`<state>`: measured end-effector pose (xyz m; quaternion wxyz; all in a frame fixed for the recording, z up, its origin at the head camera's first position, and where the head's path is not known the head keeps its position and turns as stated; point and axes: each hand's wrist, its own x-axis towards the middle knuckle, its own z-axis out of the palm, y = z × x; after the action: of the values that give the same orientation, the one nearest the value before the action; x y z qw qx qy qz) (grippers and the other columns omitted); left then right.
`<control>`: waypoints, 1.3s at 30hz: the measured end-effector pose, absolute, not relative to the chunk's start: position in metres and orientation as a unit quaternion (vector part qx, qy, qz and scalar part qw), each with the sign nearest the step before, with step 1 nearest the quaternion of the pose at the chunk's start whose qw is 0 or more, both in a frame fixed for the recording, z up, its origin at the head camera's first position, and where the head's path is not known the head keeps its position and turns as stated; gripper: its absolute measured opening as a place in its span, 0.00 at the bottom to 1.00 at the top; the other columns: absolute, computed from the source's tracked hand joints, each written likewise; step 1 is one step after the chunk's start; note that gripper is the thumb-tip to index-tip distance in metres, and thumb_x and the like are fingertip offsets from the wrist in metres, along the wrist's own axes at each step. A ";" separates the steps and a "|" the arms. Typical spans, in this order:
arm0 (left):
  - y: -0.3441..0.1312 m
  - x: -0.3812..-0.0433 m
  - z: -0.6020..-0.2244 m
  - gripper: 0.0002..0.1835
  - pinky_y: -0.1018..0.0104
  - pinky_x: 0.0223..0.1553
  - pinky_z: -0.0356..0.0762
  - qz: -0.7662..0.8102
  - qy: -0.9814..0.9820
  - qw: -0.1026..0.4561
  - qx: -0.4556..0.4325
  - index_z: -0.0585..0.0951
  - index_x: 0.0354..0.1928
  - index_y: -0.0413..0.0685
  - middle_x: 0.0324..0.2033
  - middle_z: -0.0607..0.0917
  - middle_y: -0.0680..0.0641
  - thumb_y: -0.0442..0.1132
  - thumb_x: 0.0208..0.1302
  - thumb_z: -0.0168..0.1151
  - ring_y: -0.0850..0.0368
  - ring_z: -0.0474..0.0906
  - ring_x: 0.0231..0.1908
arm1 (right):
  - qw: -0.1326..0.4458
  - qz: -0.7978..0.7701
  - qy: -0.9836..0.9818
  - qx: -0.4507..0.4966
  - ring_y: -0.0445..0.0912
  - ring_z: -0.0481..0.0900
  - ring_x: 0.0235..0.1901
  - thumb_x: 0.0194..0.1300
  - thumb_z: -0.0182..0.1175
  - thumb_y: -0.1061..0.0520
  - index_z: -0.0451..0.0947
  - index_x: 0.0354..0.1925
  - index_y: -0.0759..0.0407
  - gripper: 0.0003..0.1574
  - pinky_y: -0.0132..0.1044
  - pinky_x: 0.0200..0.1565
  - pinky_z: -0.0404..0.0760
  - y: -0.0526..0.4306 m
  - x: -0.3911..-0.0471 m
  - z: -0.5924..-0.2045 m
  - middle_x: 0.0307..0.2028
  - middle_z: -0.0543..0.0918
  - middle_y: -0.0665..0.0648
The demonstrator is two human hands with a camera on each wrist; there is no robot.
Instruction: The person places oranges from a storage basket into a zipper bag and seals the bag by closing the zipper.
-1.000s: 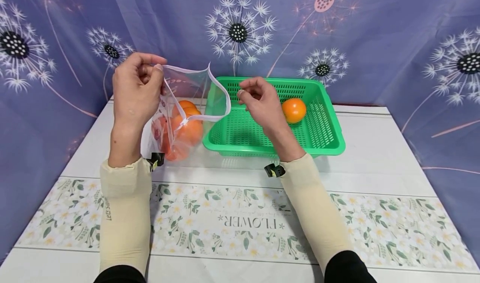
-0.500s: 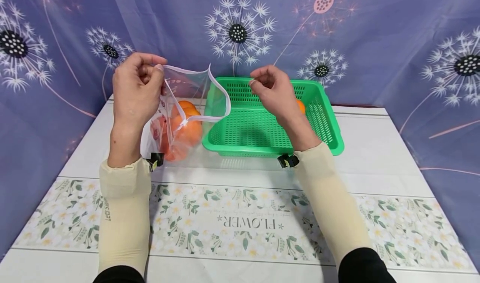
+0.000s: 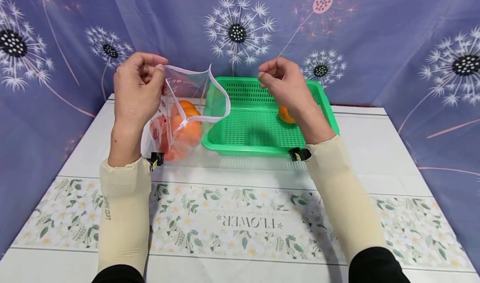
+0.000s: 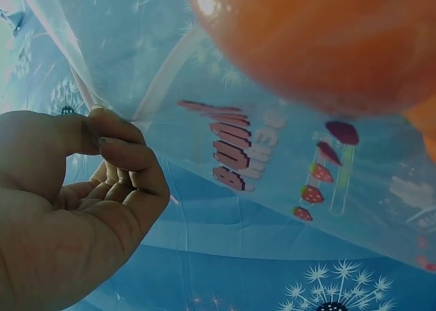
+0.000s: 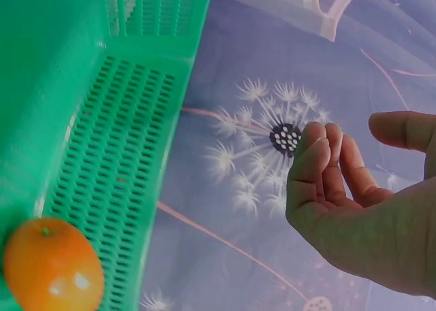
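Observation:
My left hand (image 3: 138, 87) pinches the white-edged rim of a clear plastic bag (image 3: 210, 118), whose mouth gapes toward the right. Several oranges (image 3: 189, 131) lie low inside it. In the left wrist view, thumb and fingertips hold the edge of the bag (image 4: 272, 147), and an orange (image 4: 327, 45) shows large through the film. Over the green basket (image 3: 251, 151) hovers my right hand (image 3: 290, 83), fingers loosely bent around nothing. A single orange (image 3: 286, 115), partly covered by that hand, sits in the basket. The right wrist view shows this orange (image 5: 53, 267) whole, apart from the hand.
The basket stands just right of the bag, near the back of the white table (image 3: 225, 266). A floral printed strip (image 3: 243, 220) crosses the table in front. Purple dandelion-print cloth (image 3: 180, 20) hangs behind and at both sides.
My right hand has moved right and slightly up, away from the bag's mouth, to above the basket's right half. The left hand and the bag have stayed in place.

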<state>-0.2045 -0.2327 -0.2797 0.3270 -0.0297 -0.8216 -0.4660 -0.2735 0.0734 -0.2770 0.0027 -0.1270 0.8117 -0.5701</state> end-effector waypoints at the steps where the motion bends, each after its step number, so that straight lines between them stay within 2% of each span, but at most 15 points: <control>1: -0.233 -0.204 -0.280 0.12 0.72 0.19 0.62 -0.466 -0.822 0.327 -0.029 0.88 0.52 0.42 0.19 0.79 0.60 0.36 0.77 0.58 0.66 0.72 0.17 | 0.002 -0.565 0.815 -0.127 0.47 0.83 0.41 0.78 0.59 0.59 0.81 0.52 0.57 0.09 0.39 0.42 0.77 0.074 -0.275 -0.275 0.40 0.81 0.52; 8: -0.233 -0.205 -0.281 0.12 0.72 0.20 0.63 -0.467 -0.821 0.328 -0.032 0.88 0.52 0.42 0.20 0.79 0.60 0.36 0.77 0.58 0.65 0.73 0.17 | 0.024 -0.470 0.874 -0.120 0.48 0.79 0.45 0.78 0.59 0.53 0.80 0.57 0.58 0.15 0.39 0.47 0.77 0.081 -0.294 -0.269 0.45 0.81 0.52; 15: -0.232 -0.206 -0.282 0.12 0.73 0.20 0.65 -0.474 -0.817 0.326 -0.034 0.87 0.52 0.41 0.20 0.79 0.59 0.36 0.77 0.59 0.65 0.74 0.18 | 0.045 -0.372 0.918 -0.126 0.51 0.79 0.53 0.79 0.57 0.49 0.80 0.60 0.58 0.20 0.45 0.55 0.80 0.088 -0.317 -0.279 0.55 0.82 0.57; 22: -0.231 -0.206 -0.282 0.12 0.73 0.20 0.64 -0.472 -0.820 0.322 -0.032 0.87 0.53 0.42 0.20 0.79 0.59 0.36 0.77 0.58 0.65 0.73 0.18 | 0.063 -0.283 0.947 -0.137 0.58 0.82 0.56 0.79 0.58 0.49 0.81 0.61 0.60 0.22 0.52 0.59 0.81 0.095 -0.334 -0.294 0.58 0.85 0.64; 29: -0.231 -0.205 -0.282 0.12 0.72 0.20 0.64 -0.467 -0.823 0.321 -0.034 0.87 0.52 0.42 0.20 0.79 0.60 0.37 0.77 0.59 0.65 0.73 0.18 | 0.104 -0.165 0.970 -0.144 0.65 0.76 0.64 0.77 0.61 0.48 0.76 0.67 0.65 0.30 0.58 0.65 0.77 0.102 -0.350 -0.310 0.66 0.78 0.71; 35: -0.231 -0.206 -0.282 0.12 0.72 0.20 0.64 -0.467 -0.824 0.319 -0.034 0.87 0.52 0.42 0.20 0.79 0.60 0.37 0.77 0.58 0.65 0.73 0.17 | 0.167 -0.095 0.971 -0.139 0.66 0.72 0.68 0.77 0.63 0.46 0.71 0.74 0.64 0.37 0.60 0.67 0.76 0.105 -0.354 -0.314 0.73 0.69 0.73; 39: -0.231 -0.206 -0.282 0.12 0.72 0.20 0.65 -0.468 -0.824 0.317 -0.034 0.87 0.53 0.42 0.21 0.80 0.60 0.37 0.77 0.58 0.64 0.73 0.18 | 0.190 -0.067 0.969 -0.141 0.65 0.73 0.68 0.74 0.66 0.47 0.71 0.73 0.66 0.39 0.59 0.68 0.76 0.109 -0.355 -0.318 0.72 0.71 0.73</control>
<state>-0.2061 -0.2310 -0.2820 0.3170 -0.0336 -0.8244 -0.4678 -0.3548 0.1086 -0.3181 0.1898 -0.1409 0.9694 -0.0670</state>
